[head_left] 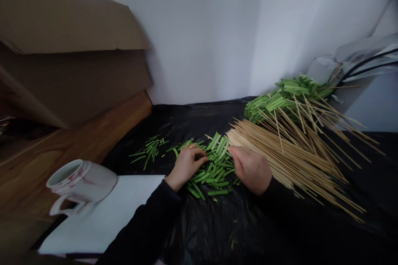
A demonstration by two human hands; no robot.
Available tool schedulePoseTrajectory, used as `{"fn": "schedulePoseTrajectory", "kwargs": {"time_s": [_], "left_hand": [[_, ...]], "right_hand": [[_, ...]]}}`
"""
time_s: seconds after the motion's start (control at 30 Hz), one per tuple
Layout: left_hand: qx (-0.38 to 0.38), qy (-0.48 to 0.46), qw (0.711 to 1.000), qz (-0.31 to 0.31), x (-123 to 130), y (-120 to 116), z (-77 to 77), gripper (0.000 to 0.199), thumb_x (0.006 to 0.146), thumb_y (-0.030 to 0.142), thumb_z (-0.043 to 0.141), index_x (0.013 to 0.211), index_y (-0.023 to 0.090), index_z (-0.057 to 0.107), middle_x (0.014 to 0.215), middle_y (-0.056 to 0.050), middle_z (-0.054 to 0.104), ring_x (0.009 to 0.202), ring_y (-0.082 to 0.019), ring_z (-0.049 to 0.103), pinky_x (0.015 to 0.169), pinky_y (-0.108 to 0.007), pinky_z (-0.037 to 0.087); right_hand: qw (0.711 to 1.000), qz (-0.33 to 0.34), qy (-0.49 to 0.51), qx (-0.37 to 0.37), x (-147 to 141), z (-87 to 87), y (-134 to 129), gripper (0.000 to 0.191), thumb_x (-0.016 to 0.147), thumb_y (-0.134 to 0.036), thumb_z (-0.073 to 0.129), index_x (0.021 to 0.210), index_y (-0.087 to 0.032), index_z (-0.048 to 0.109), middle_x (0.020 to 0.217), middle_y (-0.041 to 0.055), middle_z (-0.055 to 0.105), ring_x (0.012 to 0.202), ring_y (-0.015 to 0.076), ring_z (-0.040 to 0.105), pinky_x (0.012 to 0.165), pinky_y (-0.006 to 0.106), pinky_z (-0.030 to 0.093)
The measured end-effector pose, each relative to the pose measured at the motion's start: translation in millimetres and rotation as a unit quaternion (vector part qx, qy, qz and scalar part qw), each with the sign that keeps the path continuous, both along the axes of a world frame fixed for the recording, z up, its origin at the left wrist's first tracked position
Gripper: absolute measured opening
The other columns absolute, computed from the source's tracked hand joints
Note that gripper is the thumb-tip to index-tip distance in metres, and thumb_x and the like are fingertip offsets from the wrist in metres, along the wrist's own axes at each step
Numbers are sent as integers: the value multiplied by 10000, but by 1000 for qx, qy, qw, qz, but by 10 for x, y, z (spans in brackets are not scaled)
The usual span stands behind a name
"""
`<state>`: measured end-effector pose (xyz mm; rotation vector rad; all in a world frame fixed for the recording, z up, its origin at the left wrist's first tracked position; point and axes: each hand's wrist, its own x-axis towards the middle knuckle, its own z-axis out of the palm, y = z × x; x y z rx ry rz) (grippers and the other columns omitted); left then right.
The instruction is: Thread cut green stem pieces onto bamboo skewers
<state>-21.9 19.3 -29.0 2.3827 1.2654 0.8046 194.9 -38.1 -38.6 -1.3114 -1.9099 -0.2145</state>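
Observation:
My right hand (253, 169) is closed in a pinch on a thin bamboo skewer (209, 137). Several cut green bean pieces (218, 145) are threaded side by side on that skewer, and its pointed tip sticks out to the left. My left hand (188, 163) reaches into a pile of loose cut green beans (214, 176), with thumb and forefinger curled together at the pile. What its fingertips hold, if anything, is hidden. The pile lies between and below both hands on black plastic sheeting (205, 227).
Many bare skewers (289, 153) lie fanned to the right. Behind them is a stack of filled green bean skewers (280, 99). A smaller group of bean pieces (151, 149) lies left. A mug (96, 180) rests on white paper (124, 207); a cardboard box (77, 78) stands behind.

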Motion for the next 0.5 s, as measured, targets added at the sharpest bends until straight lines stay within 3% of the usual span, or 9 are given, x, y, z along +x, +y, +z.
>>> {"fn": "schedulePoseTrajectory", "kwargs": {"time_s": [0.23, 0.5], "left_hand": [[49, 83, 995, 17, -16, 13, -78, 83, 773, 280, 691, 805, 203, 699, 834, -42, 646, 864, -224, 560, 856, -384, 415], [42, 66, 997, 1, -40, 11, -88, 111, 810, 233, 627, 855, 231, 728, 862, -85, 655, 883, -266, 556, 842, -393, 388]], "right_hand": [[1000, -1, -3, -5, -19, -9, -10, 256, 921, -168, 412, 937, -176, 667, 853, 49, 687, 759, 141, 624, 659, 235, 395], [1000, 2, -15, -6, -26, -31, -5, 265, 917, -162, 406, 954, -178, 668, 826, 51, 679, 732, 144, 618, 627, 241, 406]]}}
